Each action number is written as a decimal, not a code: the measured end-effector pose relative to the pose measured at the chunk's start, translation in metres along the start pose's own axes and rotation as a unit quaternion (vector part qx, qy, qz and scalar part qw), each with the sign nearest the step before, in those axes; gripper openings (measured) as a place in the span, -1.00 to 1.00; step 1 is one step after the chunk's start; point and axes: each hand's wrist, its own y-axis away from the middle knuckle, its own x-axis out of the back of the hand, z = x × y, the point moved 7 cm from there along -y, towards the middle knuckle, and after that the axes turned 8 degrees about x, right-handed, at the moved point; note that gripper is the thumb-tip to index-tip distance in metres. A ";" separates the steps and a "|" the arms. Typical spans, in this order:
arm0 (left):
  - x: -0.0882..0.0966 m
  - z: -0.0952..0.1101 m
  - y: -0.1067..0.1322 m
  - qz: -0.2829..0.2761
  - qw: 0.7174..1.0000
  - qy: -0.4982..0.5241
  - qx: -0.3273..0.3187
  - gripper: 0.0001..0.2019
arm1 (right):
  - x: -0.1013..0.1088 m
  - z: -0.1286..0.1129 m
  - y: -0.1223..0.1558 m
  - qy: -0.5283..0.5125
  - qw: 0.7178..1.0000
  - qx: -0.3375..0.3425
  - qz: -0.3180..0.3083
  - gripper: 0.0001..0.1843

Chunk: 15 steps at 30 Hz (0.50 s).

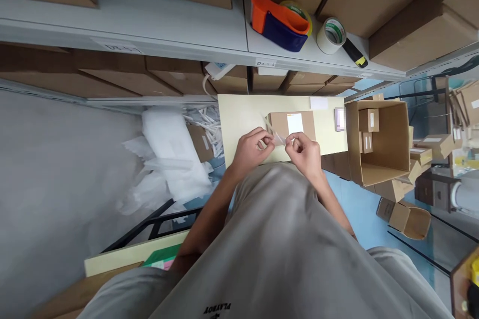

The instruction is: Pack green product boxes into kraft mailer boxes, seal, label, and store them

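Note:
Both hands are held in front of my grey shirt, over the near edge of a pale yellow table (243, 114). My left hand (251, 150) and my right hand (305, 152) each pinch one end of a thin, clear strip (279, 138), perhaps tape or film, stretched between them. Just beyond the hands lies a small brown cardboard box (275, 122) with a white label (295, 123) on top.
An open carton (389, 152) holding small boxes stands right of the table. The grey shelf above carries an orange and blue tape dispenser (280, 22), a tape roll (331, 35) and stacked cartons. White plastic wrap (168, 154) is piled at the left.

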 end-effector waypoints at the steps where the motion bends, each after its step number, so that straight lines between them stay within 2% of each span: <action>1: 0.003 -0.016 -0.002 -0.001 1.000 -0.019 0.022 -0.97 | -0.003 0.001 0.001 -0.008 1.000 -0.011 -0.005 -0.81; 4: 0.020 -0.070 -0.006 0.004 0.991 -0.089 0.100 -0.92 | -0.012 0.003 0.006 -0.035 0.999 -0.034 -0.022 -0.85; 7: 0.051 -0.123 -0.004 0.030 0.973 -0.124 0.193 -0.92 | -0.019 0.005 0.011 -0.063 0.996 -0.050 -0.035 -0.86; 10: 0.100 -0.171 0.005 0.101 0.941 -0.130 0.295 -0.94 | -0.024 0.004 0.014 -0.095 0.992 -0.066 -0.042 -0.86; 13: 0.161 -0.210 0.020 0.210 0.881 -0.169 0.388 -0.86 | -0.023 0.003 0.014 -0.133 0.987 -0.084 -0.028 -0.85; 15: 0.189 -0.228 0.022 0.220 0.867 -0.191 0.404 -0.91 | -0.023 0.003 0.015 -0.156 0.983 -0.096 -0.020 -0.83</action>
